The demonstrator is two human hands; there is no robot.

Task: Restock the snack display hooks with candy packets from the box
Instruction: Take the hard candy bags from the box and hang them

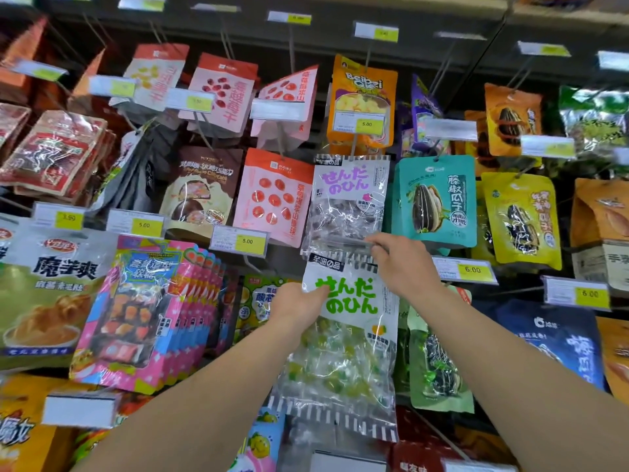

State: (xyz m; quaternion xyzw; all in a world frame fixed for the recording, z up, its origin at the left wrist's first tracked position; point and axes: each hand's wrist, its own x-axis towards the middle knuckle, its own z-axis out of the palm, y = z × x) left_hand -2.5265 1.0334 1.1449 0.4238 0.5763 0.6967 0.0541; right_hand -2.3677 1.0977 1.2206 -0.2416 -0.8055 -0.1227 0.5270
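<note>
The left hand (299, 303) grips a candy packet with green lettering (343, 338) by its upper left corner, thumb laid across the white front and the other fingers hidden behind it. The packet hangs upright in front of the display rack (374, 8), its clear lower half full of green and yellow sweets.

The right hand (400, 264) reaches just above that packet's striped top edge. Its fingers are curled and pinch at a clear price-tag strip (343, 245) that runs across the bottom of a second candy packet with purple lettering (347, 202). Exactly how much of the strip or the hook the fingers hold cannot be told.

The purple-lettered packet hangs from a hook near the middle of the rack, directly above the green one. To its right hangs a teal sunflower-seed bag (435, 202); to its left, a pink bag with red fruit (274, 199). A row of pink packets (143, 311) hangs towards the rack's lower left edge, near the left forearm.
</note>
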